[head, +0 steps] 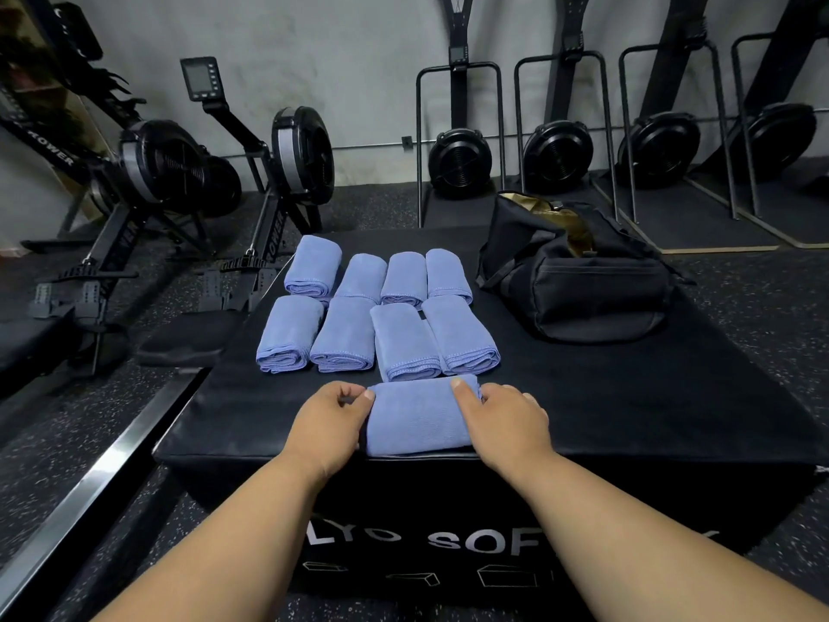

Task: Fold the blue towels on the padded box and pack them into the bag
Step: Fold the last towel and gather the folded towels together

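Left hand (329,419) grip: fingers curled, thumb and fingertips pinching the left end of the folded blue towel (417,419). Right hand (509,419) grip: thumb laid on top, fingers curled over the towel's right end. This towel lies flat at the near edge of the padded box (628,397), evenly folded. Beyond it, eight folded towels (345,338) sit in two rows of four. The black bag (578,271) stands unzipped at the box's far right. Both forearms reach forward over the box's near edge, palms down.
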Tool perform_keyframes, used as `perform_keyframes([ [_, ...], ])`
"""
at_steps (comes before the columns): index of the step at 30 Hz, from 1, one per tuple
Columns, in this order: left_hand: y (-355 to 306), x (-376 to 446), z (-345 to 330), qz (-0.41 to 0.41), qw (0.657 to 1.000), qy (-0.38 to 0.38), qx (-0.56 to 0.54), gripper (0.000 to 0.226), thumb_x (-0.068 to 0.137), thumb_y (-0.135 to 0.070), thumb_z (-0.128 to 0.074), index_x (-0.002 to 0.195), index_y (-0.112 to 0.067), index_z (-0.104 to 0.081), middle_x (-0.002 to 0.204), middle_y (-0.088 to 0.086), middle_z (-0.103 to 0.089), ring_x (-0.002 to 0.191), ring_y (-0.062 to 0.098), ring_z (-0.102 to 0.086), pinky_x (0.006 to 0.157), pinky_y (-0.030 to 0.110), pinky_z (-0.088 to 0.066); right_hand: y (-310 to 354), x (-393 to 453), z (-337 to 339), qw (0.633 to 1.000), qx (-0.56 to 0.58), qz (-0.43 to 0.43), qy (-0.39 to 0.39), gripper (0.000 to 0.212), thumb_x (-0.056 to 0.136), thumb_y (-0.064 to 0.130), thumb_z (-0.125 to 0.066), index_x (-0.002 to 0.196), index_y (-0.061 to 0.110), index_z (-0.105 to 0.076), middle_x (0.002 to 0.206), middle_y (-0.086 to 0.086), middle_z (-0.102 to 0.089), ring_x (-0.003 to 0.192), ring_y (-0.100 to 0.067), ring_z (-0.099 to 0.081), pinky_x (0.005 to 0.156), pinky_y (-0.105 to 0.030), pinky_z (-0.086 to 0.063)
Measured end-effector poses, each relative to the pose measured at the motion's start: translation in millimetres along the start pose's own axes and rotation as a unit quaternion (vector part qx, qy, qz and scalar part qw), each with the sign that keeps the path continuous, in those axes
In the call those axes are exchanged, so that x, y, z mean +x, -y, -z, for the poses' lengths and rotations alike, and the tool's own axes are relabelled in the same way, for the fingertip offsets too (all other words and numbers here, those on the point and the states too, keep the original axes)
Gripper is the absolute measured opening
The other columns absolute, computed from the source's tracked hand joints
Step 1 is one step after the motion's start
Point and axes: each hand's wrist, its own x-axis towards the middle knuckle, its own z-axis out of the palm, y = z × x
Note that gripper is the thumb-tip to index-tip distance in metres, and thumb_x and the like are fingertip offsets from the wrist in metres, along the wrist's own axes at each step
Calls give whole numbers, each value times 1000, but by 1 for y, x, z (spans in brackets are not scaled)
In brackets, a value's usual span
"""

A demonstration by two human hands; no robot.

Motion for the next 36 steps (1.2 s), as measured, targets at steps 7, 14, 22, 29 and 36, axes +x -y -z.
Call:
perform_keyframes([
  [7, 1, 9, 1, -80, 986, 42, 138, 52, 92, -67, -62, 136, -40, -59, 131, -12, -60, 117, 9, -61, 110, 38, -47, 2, 4, -5, 999, -6, -6, -35, 51, 95, 74, -36, 92, 27, -54, 97, 6, -60, 98, -25, -55, 95, -44, -43],
  [14, -9, 18, -6, -44, 967, 95, 232, 44, 90, -67, -53, 87, -25, -66, 106, 1, -62, 96, 20, -62, 88, 38, -50, -1, 3, 4, 1000, -6, -6, 28, 48, 97, 68, -39, 84, 26, -58, 100, 4, -55, 105, -26, -51, 100, -44, -38],
  [22, -17, -7, 2, -29, 972, 167, 163, 32, 93, -47, -71, 78, -21, -60, 72, -10, -64, 68, 9, -53, 72, 31, -43, -1, -6, 18, 971, 226, -15, 70, 34, 94, 46, -58, 79, 16, -53, 76, 7, -61, 78, -16, -59, 77, -32, -49],
  [29, -13, -20, 7, -7, 968, 252, -9, 70, 68, -59, -83, 127, -30, -58, 109, -8, -73, 104, 7, -69, 104, 35, -47, 12, -14, 27, 893, 429, 86, 109, 28, 86, 35, -75, 96, 14, -60, 83, 6, -58, 75, -8, -54, 75, -28, -47],
  [36, -19, -34, 16, 21, 949, 297, -105, 42, 90, -41, -75, 123, -14, -74, 130, 10, -73, 124, 23, -68, 110, 38, -49, 25, -5, 28, 852, 488, 112, 155, 29, 89, 26, -78, 113, 17, -65, 100, -2, -72, 88, -14, -68, 82, -28, -56],
])
